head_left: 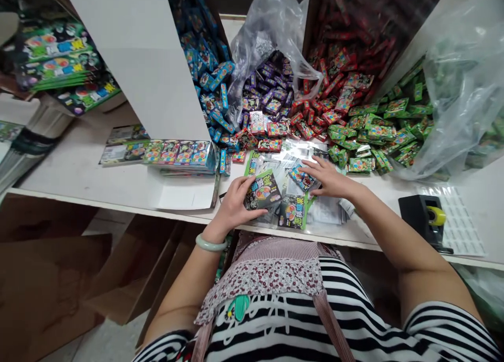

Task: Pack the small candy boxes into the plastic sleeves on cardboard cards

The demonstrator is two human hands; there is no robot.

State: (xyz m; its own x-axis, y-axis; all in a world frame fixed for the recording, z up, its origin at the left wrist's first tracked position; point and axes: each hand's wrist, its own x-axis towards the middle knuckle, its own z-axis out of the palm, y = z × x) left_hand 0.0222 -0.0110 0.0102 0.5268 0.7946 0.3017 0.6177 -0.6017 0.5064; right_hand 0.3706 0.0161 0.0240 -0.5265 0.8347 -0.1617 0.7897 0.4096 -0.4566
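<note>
My left hand [235, 204] has its thumb and fingers closed around the edge of a dark, square printed candy packet [263, 188]. On the right, my right hand [328, 178] curves over a small blue candy box [301, 177], thumb at its lower side and fingers at its upper side. Under both hands lies a spread of clear plastic wrappers [326, 210] with printed cards. One green-and-black packet [292, 211] lies at the table's front edge between my hands. Part of the blue box is covered by my fingers.
Behind my hands lie heaps of blue boxes [216, 78], purple boxes [271, 84], red boxes [334, 94] and green boxes [394, 126]. A white open carton [185, 191] holds a row of boxes at left. A tape dispenser [421, 220] stands at right.
</note>
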